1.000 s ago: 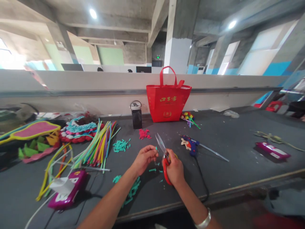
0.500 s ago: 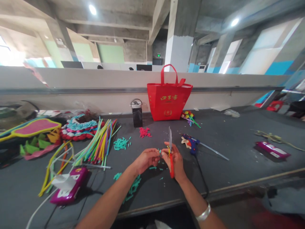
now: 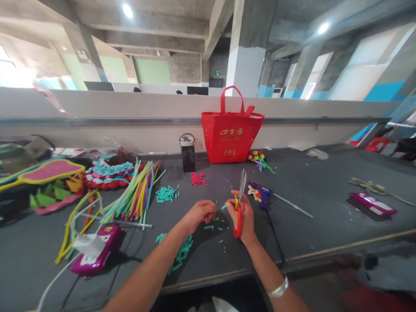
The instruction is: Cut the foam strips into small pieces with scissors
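Note:
My right hand (image 3: 243,216) grips red-handled scissors (image 3: 239,203) with the closed blades pointing up and away; a short teal piece (image 3: 224,207) sticks out at its thumb. My left hand (image 3: 199,212) hovers just left of it, fingers curled in a loose pinch; what it holds, if anything, I cannot make out. Small teal cut pieces (image 3: 211,226) lie on the grey table (image 3: 308,195) under both hands, and a larger teal heap (image 3: 182,253) sits beside my left forearm.
A blue glue gun (image 3: 261,194) lies right of the scissors. Behind stand a red tote bag (image 3: 231,135) and a black bottle (image 3: 188,154). Teal (image 3: 165,193) and red (image 3: 198,178) piles, coloured sticks (image 3: 136,193), purple packs (image 3: 97,251) (image 3: 372,203) and foam crafts (image 3: 107,173) surround.
The scissors' blades have shut and swung from leaning left to upright, tilted slightly right. My hands met, then parted a little; the view shifted slightly.

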### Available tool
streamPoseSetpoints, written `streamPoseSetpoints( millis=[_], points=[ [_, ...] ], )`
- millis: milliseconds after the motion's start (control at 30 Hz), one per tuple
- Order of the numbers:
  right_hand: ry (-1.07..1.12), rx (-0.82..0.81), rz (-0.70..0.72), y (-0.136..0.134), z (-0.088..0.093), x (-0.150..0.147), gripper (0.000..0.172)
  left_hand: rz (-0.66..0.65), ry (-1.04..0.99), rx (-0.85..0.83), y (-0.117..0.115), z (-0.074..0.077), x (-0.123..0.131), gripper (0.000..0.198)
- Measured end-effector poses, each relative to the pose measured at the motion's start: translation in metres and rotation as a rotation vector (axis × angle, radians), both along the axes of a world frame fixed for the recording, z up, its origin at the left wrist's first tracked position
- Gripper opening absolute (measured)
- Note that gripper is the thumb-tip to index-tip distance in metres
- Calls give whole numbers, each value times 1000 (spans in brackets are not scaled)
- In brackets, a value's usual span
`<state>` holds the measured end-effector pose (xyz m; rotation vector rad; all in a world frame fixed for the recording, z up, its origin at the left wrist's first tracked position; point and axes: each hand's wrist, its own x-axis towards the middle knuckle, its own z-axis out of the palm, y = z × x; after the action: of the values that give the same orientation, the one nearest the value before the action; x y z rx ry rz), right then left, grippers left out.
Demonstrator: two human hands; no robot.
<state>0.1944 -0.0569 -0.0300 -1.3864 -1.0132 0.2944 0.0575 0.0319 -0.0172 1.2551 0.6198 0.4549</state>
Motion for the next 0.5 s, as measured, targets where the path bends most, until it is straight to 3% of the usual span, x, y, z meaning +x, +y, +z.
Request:
streamPoseSetpoints(
  millis=[133,300,500],
  points=[
    [-17,-7,-22,-1,1,0,35,175,-26,307,2,-4,3,8],
    [-46,-22,-17,1,-5,0,37,174,-48,669,-4,1,3,14],
    [-89,-65,19,6,-12,1,39,193,-72,761,-7,1,4,4]
  ],
)
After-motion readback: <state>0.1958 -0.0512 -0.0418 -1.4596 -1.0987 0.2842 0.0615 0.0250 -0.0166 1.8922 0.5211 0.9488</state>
